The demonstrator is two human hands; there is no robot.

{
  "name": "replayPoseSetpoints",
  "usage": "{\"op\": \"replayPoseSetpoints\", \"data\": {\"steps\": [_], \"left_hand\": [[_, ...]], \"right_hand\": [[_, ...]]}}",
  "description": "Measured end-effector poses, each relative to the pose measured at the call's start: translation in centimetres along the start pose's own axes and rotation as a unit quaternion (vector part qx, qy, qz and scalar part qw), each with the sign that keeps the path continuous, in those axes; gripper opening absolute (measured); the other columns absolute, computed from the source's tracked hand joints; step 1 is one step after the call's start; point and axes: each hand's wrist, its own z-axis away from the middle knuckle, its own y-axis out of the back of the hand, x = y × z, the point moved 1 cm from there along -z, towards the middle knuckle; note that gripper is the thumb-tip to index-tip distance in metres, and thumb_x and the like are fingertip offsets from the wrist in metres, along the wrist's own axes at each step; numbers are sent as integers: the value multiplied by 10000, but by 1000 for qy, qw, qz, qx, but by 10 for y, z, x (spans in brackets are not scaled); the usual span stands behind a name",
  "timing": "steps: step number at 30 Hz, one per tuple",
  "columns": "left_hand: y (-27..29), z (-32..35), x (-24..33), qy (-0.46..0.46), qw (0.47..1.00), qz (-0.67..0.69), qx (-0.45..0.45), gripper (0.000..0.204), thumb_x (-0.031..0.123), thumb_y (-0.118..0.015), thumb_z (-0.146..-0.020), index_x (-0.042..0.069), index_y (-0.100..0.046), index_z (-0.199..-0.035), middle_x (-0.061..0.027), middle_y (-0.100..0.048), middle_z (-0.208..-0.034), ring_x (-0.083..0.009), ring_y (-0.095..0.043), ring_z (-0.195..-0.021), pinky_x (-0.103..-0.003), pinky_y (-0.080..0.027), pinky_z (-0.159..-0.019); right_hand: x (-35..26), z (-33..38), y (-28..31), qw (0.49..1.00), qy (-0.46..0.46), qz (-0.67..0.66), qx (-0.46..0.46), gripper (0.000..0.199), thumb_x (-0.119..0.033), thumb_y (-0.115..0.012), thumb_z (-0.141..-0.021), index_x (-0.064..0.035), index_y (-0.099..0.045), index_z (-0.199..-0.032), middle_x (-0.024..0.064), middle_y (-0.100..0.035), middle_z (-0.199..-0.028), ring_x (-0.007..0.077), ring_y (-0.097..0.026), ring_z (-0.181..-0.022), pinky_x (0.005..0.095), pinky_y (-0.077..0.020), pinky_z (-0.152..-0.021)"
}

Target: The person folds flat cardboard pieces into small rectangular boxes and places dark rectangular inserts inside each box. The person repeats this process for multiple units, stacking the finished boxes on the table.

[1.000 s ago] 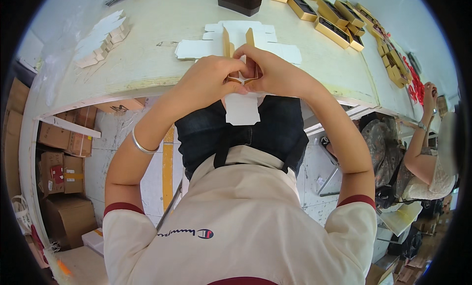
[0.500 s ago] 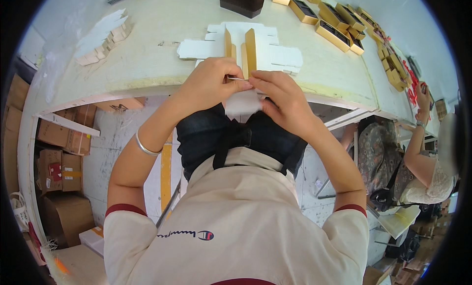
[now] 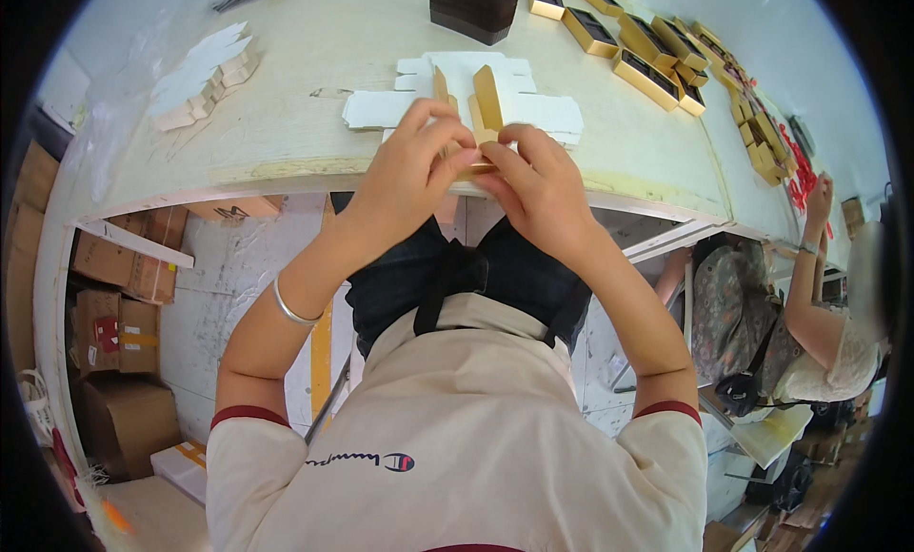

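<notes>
A partly folded gold carton stands near the table's front edge, its two long side walls upright and its inside facing up. It rests on a pile of flat white box blanks. My left hand pinches the carton's near end from the left, thumb and fingers close together. From the right, my right hand grips the same end, with its fingertips at the fold. The two hands almost meet there, and they hide part of the near flap.
A dark brown stack of trays stands behind the blanks. More white blanks lie at the left of the table. Gold boxes with dark inserts crowd the back right. Another person's arm reaches in at the right.
The white near flap that hung toward my lap has been folded up, and a gold edge now shows between my fingers. My left fingers have lifted and curled; my right hand has closed in.
</notes>
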Motion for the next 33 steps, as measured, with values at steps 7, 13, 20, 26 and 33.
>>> {"op": "replayPoseSetpoints", "data": {"steps": [7, 13, 20, 26, 33], "left_hand": [[-2, -3, 5, -9, 990, -126, -71, 144, 108, -684, -789, -7, -602, -814, -114, -562, -754, -272, -521, -599, -330, -430, -580], [23, -10, 3, 2, 981, -115, -153, 142, 116, -691, -760, 15, -598, -794, -89, -585, -792, -262, -549, -736, -345, -430, -666], [44, -24, 31, -160, 919, -357, 40, 246, 116, -705, -708, 74, -609, -930, -53, -529, -1220, -278, -527, -970, -382, -403, -892], [13, -5, 29, -95, 946, -295, -95, 279, 153, -728, -685, 57, -592, -910, -60, -578, -1044, -237, -546, -861, -341, -455, -760], [34, -11, 9, -114, 963, -203, -140, 304, 221, -773, -648, 73, -591, -841, -25, -575, -864, -238, -536, -884, -338, -459, -751]], "right_hand": [[11, -21, 6, 967, -92, -39, -235, 115, -68, -642, -769, -43, -646, -881, 130, -583, -753, 307, -582, -688, 373, -467, -637], [41, -40, 28, 894, -146, -262, -332, 135, -110, -669, -785, -43, -643, -899, 80, -621, -881, 275, -560, -856, 356, -439, -734], [58, -29, 28, 979, 48, 125, -156, 104, -104, -688, -723, -48, -626, -785, 78, -581, -750, 238, -535, -751, 344, -424, -698], [-4, -38, 36, 895, -255, -148, -335, 107, -42, -604, -833, 7, -620, -927, 119, -639, -862, 278, -591, -823, 346, -474, -655], [30, -11, 55, 962, -52, -111, -242, 394, 29, -635, -758, -52, -598, -1142, 140, -589, -1020, 306, -548, -959, 377, -457, -836]]}}
